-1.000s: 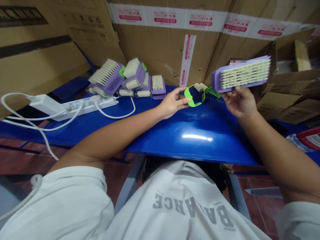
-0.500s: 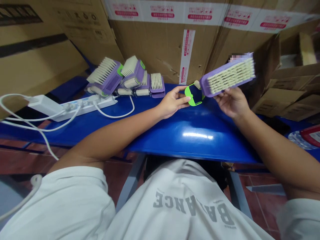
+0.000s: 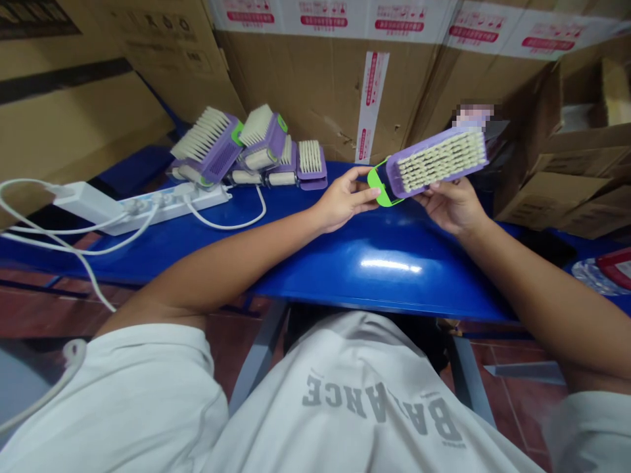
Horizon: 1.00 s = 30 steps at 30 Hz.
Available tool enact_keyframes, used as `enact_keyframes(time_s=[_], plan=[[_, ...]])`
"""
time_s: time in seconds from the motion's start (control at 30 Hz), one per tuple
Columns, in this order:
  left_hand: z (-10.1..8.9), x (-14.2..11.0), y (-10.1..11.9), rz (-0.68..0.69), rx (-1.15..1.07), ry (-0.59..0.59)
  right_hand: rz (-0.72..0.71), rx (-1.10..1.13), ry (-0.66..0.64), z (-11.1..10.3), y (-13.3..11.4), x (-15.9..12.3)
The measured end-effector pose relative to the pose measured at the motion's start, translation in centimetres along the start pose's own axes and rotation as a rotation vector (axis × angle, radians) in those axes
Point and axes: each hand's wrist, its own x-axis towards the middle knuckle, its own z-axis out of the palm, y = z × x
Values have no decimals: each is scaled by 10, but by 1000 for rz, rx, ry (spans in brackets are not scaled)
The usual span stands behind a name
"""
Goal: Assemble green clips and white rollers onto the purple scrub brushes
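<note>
My right hand [image 3: 454, 202] is closed on a purple brush [image 3: 441, 161] with cream bristles, gripping it from below with the bristles facing me. Between the fingers and thumb of my left hand [image 3: 348, 199] is a green plastic frame [image 3: 383, 190]. The frame meets the left end of the brush; whether the two are joined I cannot tell. To the left of my left hand lie several more purple brushes [image 3: 311, 161] with pale bristles, some with green parts and white rollers [image 3: 246, 177].
A white power strip [image 3: 170, 200] with plugs and cables lies left on the blue table [image 3: 345, 269]. Tall cardboard boxes [image 3: 305, 92] stand behind. At right are opened cartons [image 3: 572, 171] and a red-and-clear item [image 3: 608, 270]. A blurred patch shows beyond the brush.
My right hand has brought the brush left and slightly down, so its end now meets the green frame. My left hand has stayed nearly still, keeping its hold.
</note>
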Motion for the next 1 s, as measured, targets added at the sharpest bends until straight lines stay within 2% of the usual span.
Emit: enact_keyframes(time_s=[0.1,0.2,0.4,0.5,0.67,0.77,0.87,1.0], plan=[[-4,3,2,0,16,18,-70,20,4,-17,-15,5],[-6,3,3,3,8,5,-99,11,23,-22,-20,5],[-3,-1,-1,0,1,-35,62,-71,-67,2,7,-4],[-4,1,-2,20,0,-38,47,-71,-68,4,11,-3],[-5,5,-2,35,16,-42,-65,-3,15,-13,-12,5],[-5,5,-2,38,11,-28,-112,23,60,-16,-21,5],[-4,3,-2,44,7,-20,-87,3,52,-6,-13,-1],[-3,0,-1,27,18,-29,38,-46,-29,9,9,-7]])
